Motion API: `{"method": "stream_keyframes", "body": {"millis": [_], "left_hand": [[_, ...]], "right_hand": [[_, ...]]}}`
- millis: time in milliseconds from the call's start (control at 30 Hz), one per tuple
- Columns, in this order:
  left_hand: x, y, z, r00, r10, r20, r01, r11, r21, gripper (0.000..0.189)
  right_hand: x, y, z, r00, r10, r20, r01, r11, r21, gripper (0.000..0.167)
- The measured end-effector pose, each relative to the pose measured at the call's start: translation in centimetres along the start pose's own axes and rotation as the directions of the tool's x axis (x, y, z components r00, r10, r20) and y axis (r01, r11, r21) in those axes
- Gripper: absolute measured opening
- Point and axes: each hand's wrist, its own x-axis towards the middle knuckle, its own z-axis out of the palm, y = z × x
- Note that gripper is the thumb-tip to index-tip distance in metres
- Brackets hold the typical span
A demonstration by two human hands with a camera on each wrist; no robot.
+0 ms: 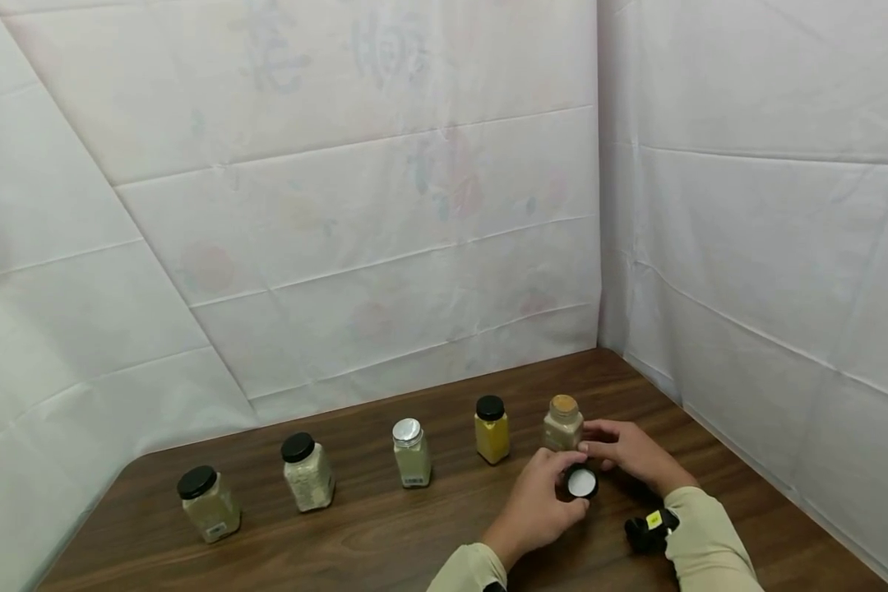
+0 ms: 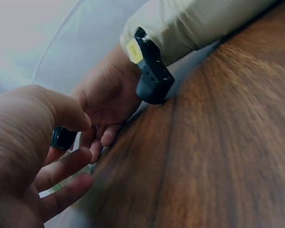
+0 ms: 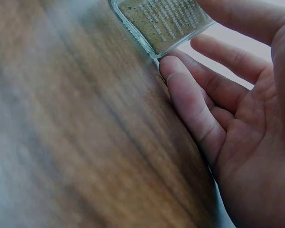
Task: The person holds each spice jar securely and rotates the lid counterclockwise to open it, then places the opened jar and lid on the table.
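In the head view my left hand (image 1: 538, 503) pinches a black lid (image 1: 581, 483), its white inner side facing up toward the camera. The left wrist view shows this lid (image 2: 62, 137) from the side, between thumb and fingers. My right hand (image 1: 632, 454) holds the lower part of a lidless square jar (image 1: 562, 432) with a tan top. That jar stands upright on the table at the right end of a row. Up close in the right wrist view, the jar (image 3: 166, 23) shows white printed text over brownish contents, with thumb and fingertips at its side.
Left of the hands stand a yellow jar (image 1: 492, 436) with a black lid, a silver-topped jar (image 1: 413, 460), a pale jar (image 1: 311, 481) and a greenish jar (image 1: 213, 510). White cloth (image 1: 414, 205) hangs behind the wooden table (image 1: 355, 551). A black wrist camera (image 1: 644, 533) hangs under the right sleeve.
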Motion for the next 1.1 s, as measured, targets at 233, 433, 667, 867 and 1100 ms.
{"method": "stream_keyframes", "body": {"millis": [233,433,667,867,1100], "left_hand": [[-0.1,-0.1,0.3,0.999,-0.034,0.019,0.033,0.999,0.040,0.048],[0.0,0.0,0.4,0.998,-0.060,0.025,0.058,0.994,0.089,0.046],[0.0,0.3,0.6,0.994,-0.094,0.048,0.084,0.982,0.171,0.047],[0.0,0.5,0.8,0.997,-0.053,0.061,0.034,0.959,0.281,0.041],[-0.1,0.6,1.1,0.993,-0.109,0.041,0.087,0.928,0.363,0.027]], "right_hand": [[0.0,0.2,0.1,1.000,0.011,0.005,-0.011,1.000,0.009,0.064],[-0.1,0.2,0.0,1.000,0.012,0.005,-0.012,1.000,0.009,0.064],[-0.1,0.2,-0.3,1.000,0.014,0.007,-0.014,1.000,-0.001,0.063],[0.0,0.1,-0.3,1.000,0.017,-0.010,-0.017,0.999,-0.027,0.062],[0.0,0.2,-0.1,0.999,0.035,-0.017,-0.035,0.999,-0.020,0.061]]}}
